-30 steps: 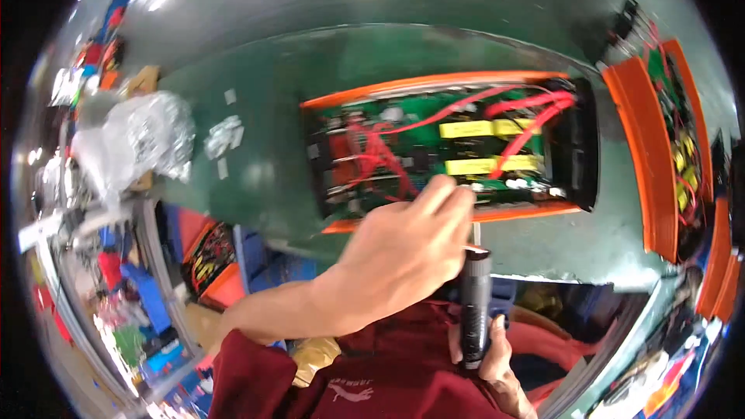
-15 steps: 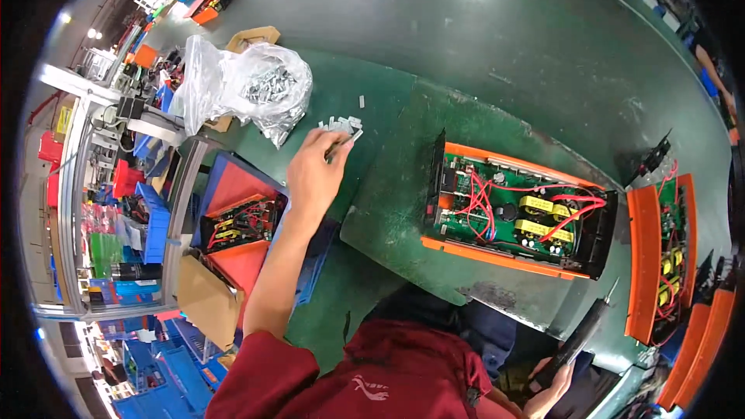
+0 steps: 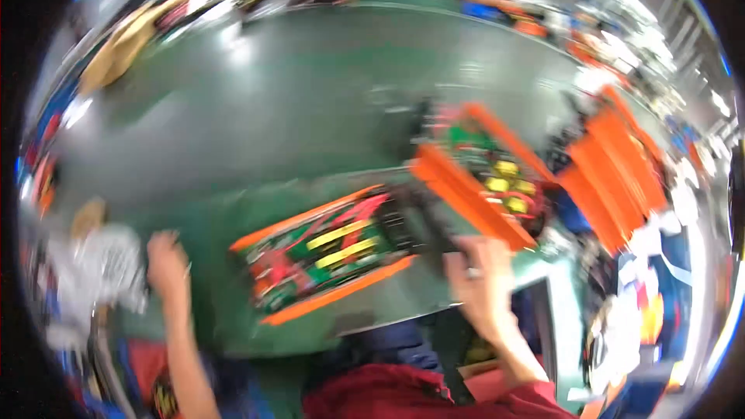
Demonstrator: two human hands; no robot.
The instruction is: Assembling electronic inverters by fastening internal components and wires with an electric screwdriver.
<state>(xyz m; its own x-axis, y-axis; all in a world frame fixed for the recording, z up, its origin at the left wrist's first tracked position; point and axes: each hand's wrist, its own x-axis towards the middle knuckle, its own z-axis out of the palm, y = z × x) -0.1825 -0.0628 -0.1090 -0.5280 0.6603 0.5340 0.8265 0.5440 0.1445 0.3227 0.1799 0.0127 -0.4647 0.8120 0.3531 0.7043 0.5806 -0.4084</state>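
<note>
- Far left, I've got the crumpled clear bag [image 3: 116,268], pale contents blurred, with a tan box [image 3: 89,217] just behind it.
- Right beside the bag, here's my left hand [image 3: 168,264], over the green surface [image 3: 213,295]; the fingers look curled, but I cannot tell whether they grip anything.
- Centre left, there's the open orange-sided unit [image 3: 326,252], lying tilted on the surface, red wires and yellow blocks showing, neither hand on it.
- Next along, a long dark shape [image 3: 431,221], perhaps a hand tool, between that unit and its neighbour.
- And just beside that shape, my right hand [image 3: 485,275]! Thumb and fingers look parted; contact or grip, I can't tell through the smear.
- Behind it, a second open unit [image 3: 481,174] lies angled, then more orange panels [image 3: 613,174] farther right.
- My call: a handling step between fittings, right hand at the dark shape, left at the bag; the next move calls for a settled view and a sure grip.
</note>
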